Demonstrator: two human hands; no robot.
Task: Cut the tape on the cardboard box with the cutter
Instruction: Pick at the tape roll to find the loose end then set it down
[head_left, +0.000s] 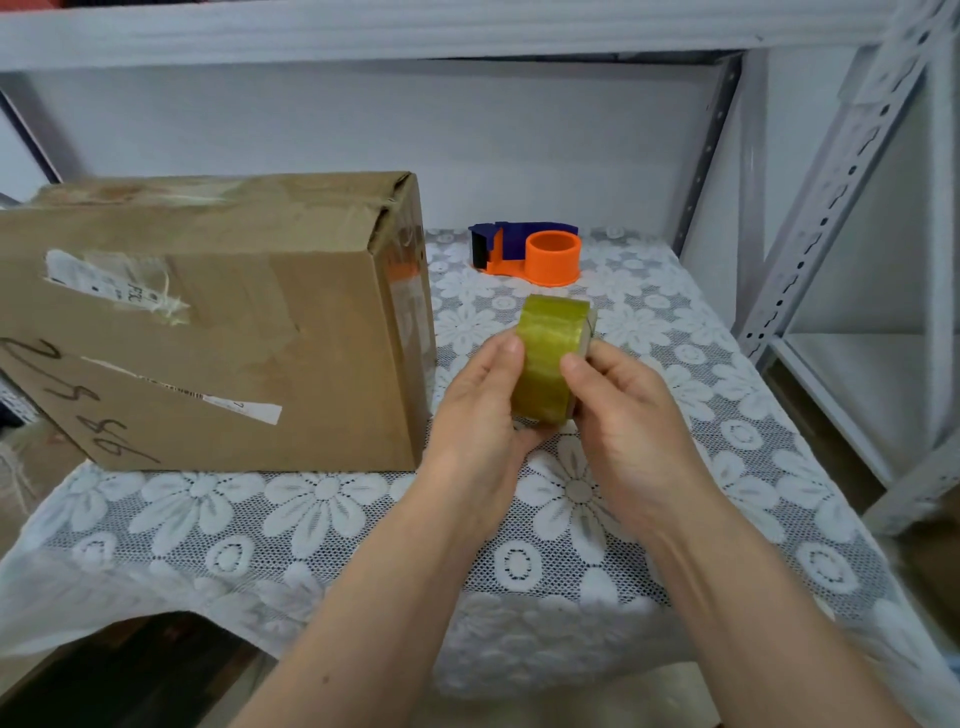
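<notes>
A white metal shelving frame (831, 171) surrounds a worktop covered by a lace floral cloth (322, 509). On the left half stands the cardboard box (208, 322), large and brown, with torn labels, handwritten numbers on its near face, and glossy clear tape showing on its right end. At the far side of the worktop, well apart from both hands, lies the orange and blue tape cutter (530, 254), its spool empty. Near the middle, the left hand (478, 410) and right hand (628, 415) together grip a roll of yellowish packing tape (550, 364), thumbs pressed on its outer band, holding it just above the cloth. The likely risks: the slick roll may slip from the fingertips, and the cutter's serrated blade could nick a finger when it is picked up, since it cannot be seen from here.
</notes>
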